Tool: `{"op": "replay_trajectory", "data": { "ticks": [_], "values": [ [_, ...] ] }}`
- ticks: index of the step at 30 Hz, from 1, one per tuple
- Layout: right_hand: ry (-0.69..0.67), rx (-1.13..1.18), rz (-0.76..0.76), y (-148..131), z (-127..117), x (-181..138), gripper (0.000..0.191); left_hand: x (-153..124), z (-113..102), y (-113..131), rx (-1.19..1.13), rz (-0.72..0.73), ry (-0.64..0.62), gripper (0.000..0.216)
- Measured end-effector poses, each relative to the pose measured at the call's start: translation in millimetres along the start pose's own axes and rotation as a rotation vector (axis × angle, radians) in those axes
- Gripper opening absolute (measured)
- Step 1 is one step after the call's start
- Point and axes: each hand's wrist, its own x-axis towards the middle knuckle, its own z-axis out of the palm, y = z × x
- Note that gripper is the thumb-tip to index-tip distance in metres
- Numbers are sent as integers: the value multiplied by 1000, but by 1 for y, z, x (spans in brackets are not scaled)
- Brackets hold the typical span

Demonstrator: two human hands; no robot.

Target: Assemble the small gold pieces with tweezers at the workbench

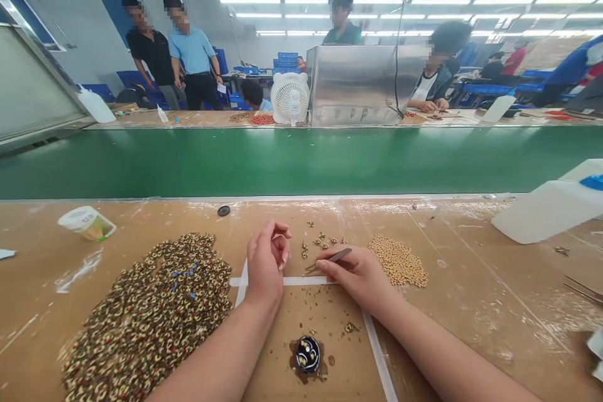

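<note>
My right hand [360, 276] grips a pair of dark tweezers [340, 255], their tips pointing left over the table. Close to the tips lie several small brown-and-cream pieces [323, 242]. My left hand [267, 259] is raised beside them with its fingers curled inward; whether anything sits inside the curl is hidden. Between my forearms, a small round black dish [308, 354] with shiny bits in it stands in a wet brown patch. One loose piece [350, 327] rests to the upper right of the dish.
A large heap of brown-and-cream pieces [160, 314] spreads at left; a pile of tan beads [398, 260] lies right. Around are a paper cup [87, 223], black cap [223, 210], white jug [546, 210] and other tweezers [584, 289]. Beyond runs a green belt [282, 163], with people behind it.
</note>
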Motion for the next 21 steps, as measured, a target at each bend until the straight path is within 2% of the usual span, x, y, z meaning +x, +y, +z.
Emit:
{"op": "replay_trajectory", "data": {
  "ticks": [5,10,13,15,17,21],
  "values": [
    [-67,-35,-49,2,2,1,20,1,-2,-3,2,5,-12,34],
    [-49,-52,-90,1,4,1,24,3,-5,-6,67,5,20,43],
    [98,-29,-90,-4,2,-4,29,0,-5,-6,277,-11,10,51],
    [272,29,-52,-6,-2,-7,31,-3,-4,-8,423,-44,-57,53],
    [380,73,-45,-7,-5,-8,34,-6,-2,-10,511,-17,-123,53],
    [374,67,-84,-7,-9,-8,34,-13,1,-12,646,26,-260,51]
  ]
}}
